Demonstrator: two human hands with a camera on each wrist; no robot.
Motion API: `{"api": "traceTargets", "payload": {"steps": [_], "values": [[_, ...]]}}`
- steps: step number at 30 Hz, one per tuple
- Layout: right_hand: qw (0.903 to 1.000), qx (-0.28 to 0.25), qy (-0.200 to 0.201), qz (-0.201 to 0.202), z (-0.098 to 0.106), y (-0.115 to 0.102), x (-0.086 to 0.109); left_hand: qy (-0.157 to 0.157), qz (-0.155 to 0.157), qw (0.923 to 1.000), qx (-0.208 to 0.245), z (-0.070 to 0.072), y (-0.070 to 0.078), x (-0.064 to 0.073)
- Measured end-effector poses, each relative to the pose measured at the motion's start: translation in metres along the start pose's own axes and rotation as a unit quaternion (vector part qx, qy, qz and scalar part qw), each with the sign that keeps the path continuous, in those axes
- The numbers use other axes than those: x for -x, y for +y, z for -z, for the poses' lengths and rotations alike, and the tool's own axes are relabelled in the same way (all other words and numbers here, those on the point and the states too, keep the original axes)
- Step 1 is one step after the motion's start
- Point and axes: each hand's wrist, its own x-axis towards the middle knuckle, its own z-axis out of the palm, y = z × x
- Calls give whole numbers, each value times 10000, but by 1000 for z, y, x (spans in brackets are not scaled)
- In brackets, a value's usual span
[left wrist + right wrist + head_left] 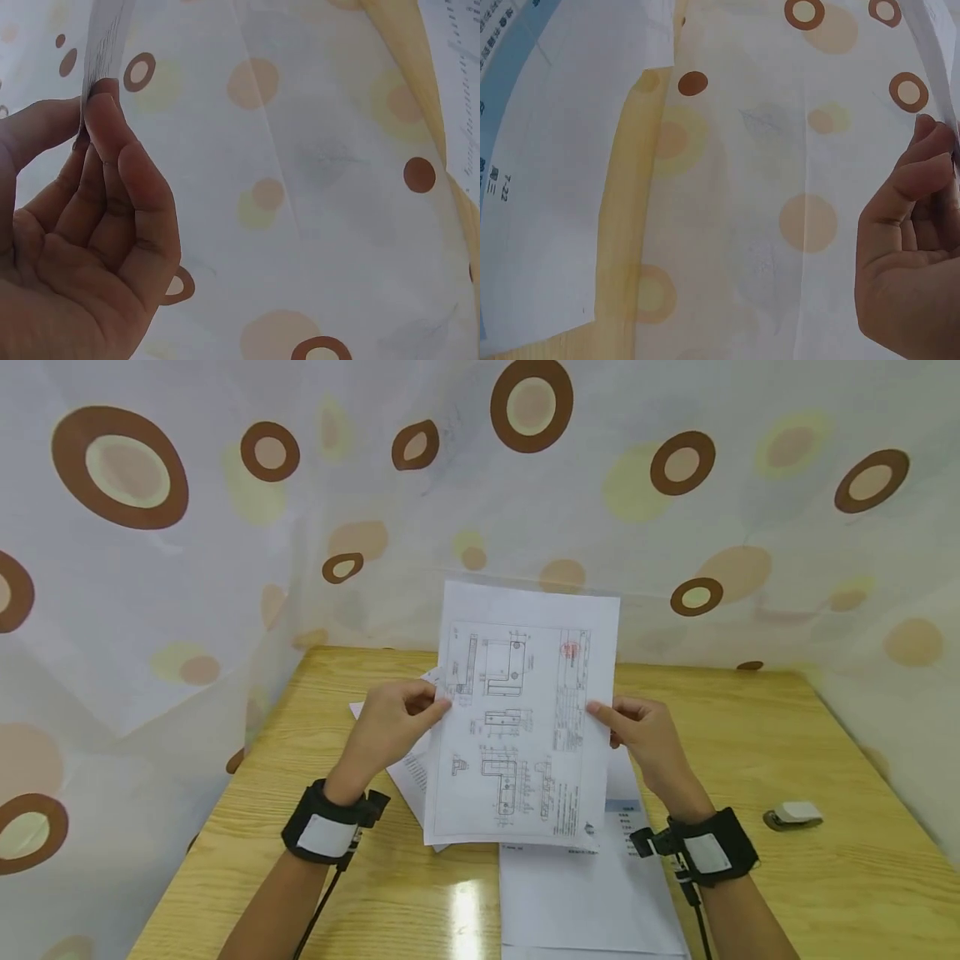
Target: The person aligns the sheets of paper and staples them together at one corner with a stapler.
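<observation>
Held up over the table is a white sheet of paper printed with technical drawings and a small red stamp. My left hand pinches its left edge between thumb and fingers. On the opposite edge, my right hand pinches it the same way. In the left wrist view the left hand grips the sheet, seen almost edge-on. The right wrist view has the right hand at the right side, fingers curled at the paper's edge. The raised sheet hides part of the papers below.
More printed papers lie fanned behind the sheet on the wooden table. A paper with a blue band lies nearer, at center right. A small white stapler sits at the right. Patterned cloth lines the back and sides.
</observation>
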Motion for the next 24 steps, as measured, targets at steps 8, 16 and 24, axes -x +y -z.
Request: {"api": "traceTargets", "payload": {"steps": [8, 16, 24], "values": [[9959, 577, -5, -693, 11, 10, 7, -545, 116, 9982, -204, -15, -1, 0], [9880, 1037, -466, -1044, 31, 24, 13, -1174, 383, 9910, -522, -33, -1, 1], [9757, 1510, -629, -1456, 47, 33, 21, -1669, 472, 9809, -885, -59, -2, 3]]}}
